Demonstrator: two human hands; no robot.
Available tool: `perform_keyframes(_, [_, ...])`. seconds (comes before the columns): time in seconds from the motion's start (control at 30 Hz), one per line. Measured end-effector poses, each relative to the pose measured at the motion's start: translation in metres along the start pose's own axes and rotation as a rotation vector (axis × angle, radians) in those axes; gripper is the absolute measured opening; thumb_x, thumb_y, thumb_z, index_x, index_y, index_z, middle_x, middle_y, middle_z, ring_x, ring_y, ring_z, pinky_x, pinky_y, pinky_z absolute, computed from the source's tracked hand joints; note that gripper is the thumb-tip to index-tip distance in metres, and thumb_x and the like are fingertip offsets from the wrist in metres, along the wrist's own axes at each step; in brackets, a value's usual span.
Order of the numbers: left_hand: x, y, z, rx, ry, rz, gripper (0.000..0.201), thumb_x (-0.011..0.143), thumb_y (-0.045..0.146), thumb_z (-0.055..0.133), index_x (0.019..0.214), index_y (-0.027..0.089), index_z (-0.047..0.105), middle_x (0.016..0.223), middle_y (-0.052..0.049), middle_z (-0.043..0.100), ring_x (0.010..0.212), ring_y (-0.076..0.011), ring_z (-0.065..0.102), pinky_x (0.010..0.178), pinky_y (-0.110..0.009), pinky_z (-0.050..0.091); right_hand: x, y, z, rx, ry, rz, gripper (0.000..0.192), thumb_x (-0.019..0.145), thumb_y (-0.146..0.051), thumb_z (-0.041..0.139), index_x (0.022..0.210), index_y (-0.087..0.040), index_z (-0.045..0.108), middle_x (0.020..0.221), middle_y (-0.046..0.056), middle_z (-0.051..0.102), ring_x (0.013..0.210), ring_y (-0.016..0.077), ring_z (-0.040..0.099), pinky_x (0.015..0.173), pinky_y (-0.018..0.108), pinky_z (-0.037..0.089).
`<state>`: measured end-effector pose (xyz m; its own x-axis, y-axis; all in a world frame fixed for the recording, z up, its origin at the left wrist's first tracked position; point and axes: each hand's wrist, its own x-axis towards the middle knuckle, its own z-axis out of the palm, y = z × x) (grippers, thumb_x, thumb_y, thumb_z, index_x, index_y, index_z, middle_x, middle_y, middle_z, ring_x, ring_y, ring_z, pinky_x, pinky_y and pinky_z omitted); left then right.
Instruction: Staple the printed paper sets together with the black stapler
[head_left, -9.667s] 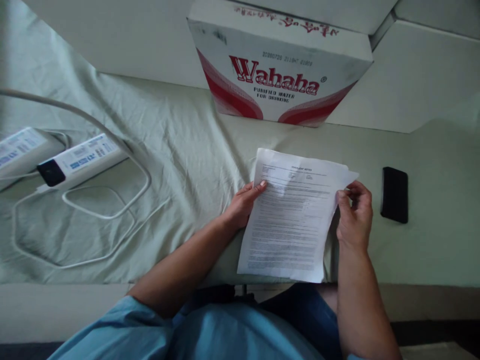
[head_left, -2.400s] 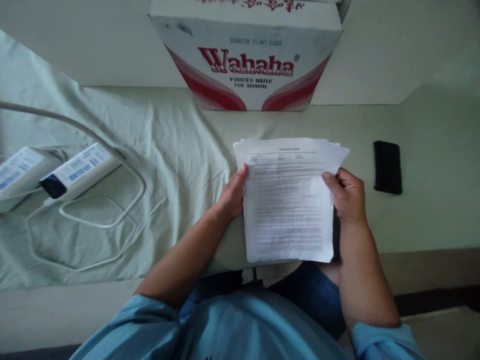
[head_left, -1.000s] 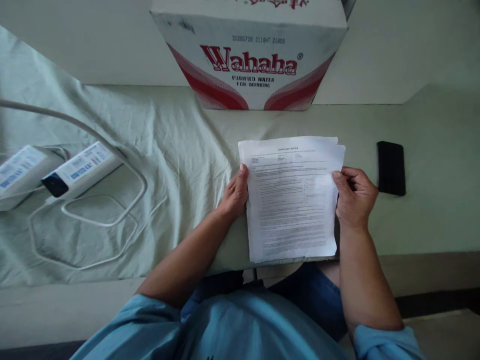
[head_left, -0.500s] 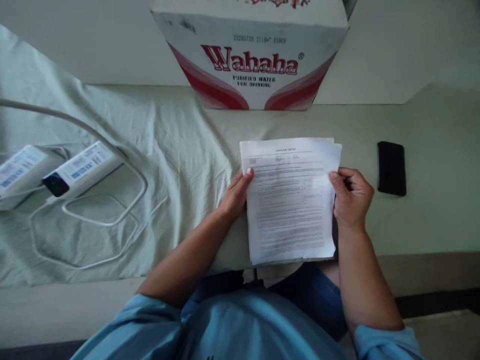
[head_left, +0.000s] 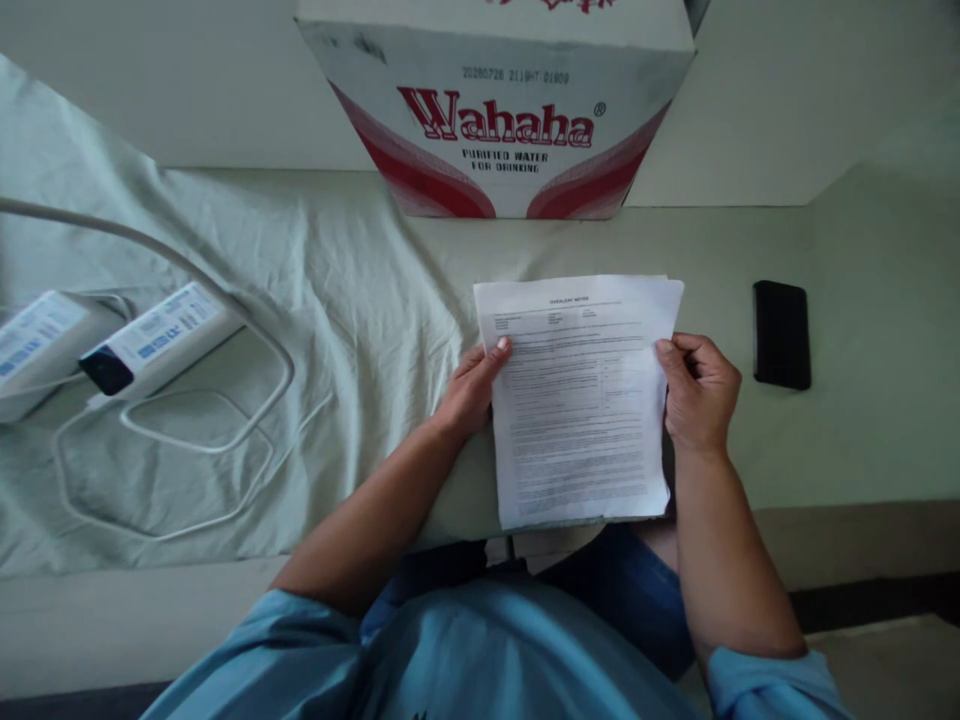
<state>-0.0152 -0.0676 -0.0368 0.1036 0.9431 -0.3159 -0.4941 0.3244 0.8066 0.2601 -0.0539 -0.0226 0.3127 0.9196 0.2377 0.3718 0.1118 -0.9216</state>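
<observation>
Papers (head_left: 577, 420) with printed text are grasped at opposite side edges by the left hand (head_left: 470, 388) and right hand (head_left: 700, 393). They are over the green surface's (head_left: 885, 400) near edge, in front of the red-and-white carton (head_left: 506, 135).

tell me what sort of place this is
Perhaps a home or small office, I can't tell which: a Wahaha water carton stands at the back of a pale green cloth, and printed sheets are held near its front.

Printed white sheets (head_left: 574, 420), stacked, edges uneven
</observation>
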Motion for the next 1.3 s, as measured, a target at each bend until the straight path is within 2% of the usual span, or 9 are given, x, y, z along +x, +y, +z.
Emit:
perform_keyframes(0.2, [0.000, -0.001, -0.002, -0.013, -0.024, -0.010, 0.057, 0.080, 0.070, 0.086, 0.101, 0.017, 0.083, 0.101, -0.015, 0.086, 0.115, -0.0436, 0.080, 0.100, -0.056, 0.067, 0.007, 0.006, -0.002, 0.036, 0.010, -0.035, 0.047, 0.093, -0.061, 0.077, 0.124, -0.027, 0.071, 0.116, 0.006, 0.076, 0.106, 0.0213, 0.072, 0.093, 0.037, 0.059])
perform_keyframes(0.33, [-0.001, 0.003, 0.000, -0.041, -0.037, -0.033, 0.055, 0.077, 0.069, 0.087, 0.096, 0.018, 0.082, 0.097, -0.014, 0.086, 0.114, -0.0441, 0.080, 0.099, -0.057, 0.067, 0.007, 0.005, -0.003, 0.225, -0.117, 0.084, 0.052, 0.089, -0.065, 0.081, 0.127, -0.031, 0.071, 0.104, 0.003, 0.078, 0.099, 0.0222, 0.076, 0.091, 0.040, 0.063])
perform_keyframes(0.5, [-0.001, 0.004, 0.000, -0.054, -0.027, -0.053, 0.057, 0.078, 0.070, 0.086, 0.099, 0.018, 0.081, 0.098, -0.014, 0.085, 0.114, -0.0445, 0.079, 0.099, -0.057, 0.067, -0.005, -0.009, 0.001, 0.320, -0.351, 0.299, 0.040, 0.083, -0.061, 0.087, 0.102, -0.027, 0.080, 0.085, 0.003, 0.081, 0.078, 0.0251, 0.078, 0.073, 0.044, 0.068])
perform_keyframes(0.63, [-0.001, 0.006, 0.001, -0.034, -0.017, -0.045, 0.055, 0.079, 0.067, 0.088, 0.105, 0.019, 0.082, 0.096, -0.012, 0.085, 0.109, -0.0421, 0.081, 0.094, -0.054, 0.068, -0.011, -0.010, 0.010, 0.328, -0.234, 0.252, 0.033, 0.087, -0.056, 0.085, 0.100, -0.026, 0.080, 0.086, 0.002, 0.082, 0.077, 0.0241, 0.079, 0.072, 0.043, 0.068])
perform_keyframes(0.8, [-0.003, 0.009, 0.002, 0.103, -0.129, -0.088, 0.052, 0.082, 0.064, 0.089, 0.105, 0.017, 0.083, 0.087, -0.010, 0.084, 0.083, -0.0326, 0.083, 0.072, -0.040, 0.066, -0.010, -0.006, 0.014, 0.334, -0.027, 0.216, 0.036, 0.085, -0.056, 0.087, 0.104, -0.026, 0.080, 0.102, 0.005, 0.085, 0.089, 0.0242, 0.081, 0.081, 0.043, 0.069])
perform_keyframes(0.9, [-0.004, 0.009, 0.002, 0.152, -0.130, -0.103, 0.054, 0.082, 0.068, 0.087, 0.098, 0.017, 0.083, 0.081, -0.009, 0.082, 0.077, -0.0305, 0.082, 0.065, -0.037, 0.064, -0.009, -0.008, 0.014, 0.369, -0.075, 0.240, 0.037, 0.085, -0.057, 0.087, 0.106, -0.026, 0.080, 0.102, 0.005, 0.085, 0.094, 0.0256, 0.081, 0.084, 0.044, 0.069])
perform_keyframes(1.03, [-0.004, 0.010, 0.001, 0.117, -0.056, -0.046, 0.054, 0.081, 0.067, 0.087, 0.103, 0.018, 0.083, 0.086, -0.010, 0.084, 0.087, -0.0338, 0.083, 0.073, -0.041, 0.068, -0.010, -0.012, 0.014, 0.371, -0.238, 0.227, 0.042, 0.089, -0.062, 0.082, 0.112, -0.027, 0.080, 0.107, 0.007, 0.085, 0.104, 0.0280, 0.081, 0.090, 0.047, 0.069])
perform_keyframes(1.13, [-0.003, 0.010, -0.001, 0.100, -0.015, -0.031, 0.057, 0.081, 0.068, 0.087, 0.104, 0.016, 0.083, 0.087, -0.011, 0.084, 0.088, -0.0351, 0.083, 0.077, -0.044, 0.069, -0.013, -0.012, 0.017, 0.369, -0.304, 0.276, 0.041, 0.089, -0.061, 0.083, 0.108, -0.025, 0.081, 0.099, 0.007, 0.086, 0.098, 0.0290, 0.082, 0.087, 0.048, 0.069])
perform_keyframes(1.3, [-0.003, 0.014, -0.001, 0.165, -0.010, -0.028, 0.059, 0.080, 0.072, 0.086, 0.092, 0.015, 0.080, 0.076, -0.008, 0.080, 0.069, -0.0257, 0.078, 0.063, -0.033, 0.063, -0.013, -0.014, 0.013, 0.364, -0.320, 0.323, 0.039, 0.086, -0.060, 0.086, 0.101, -0.024, 0.083, 0.094, 0.006, 0.086, 0.094, 0.0292, 0.083, 0.086, 0.048, 0.069])
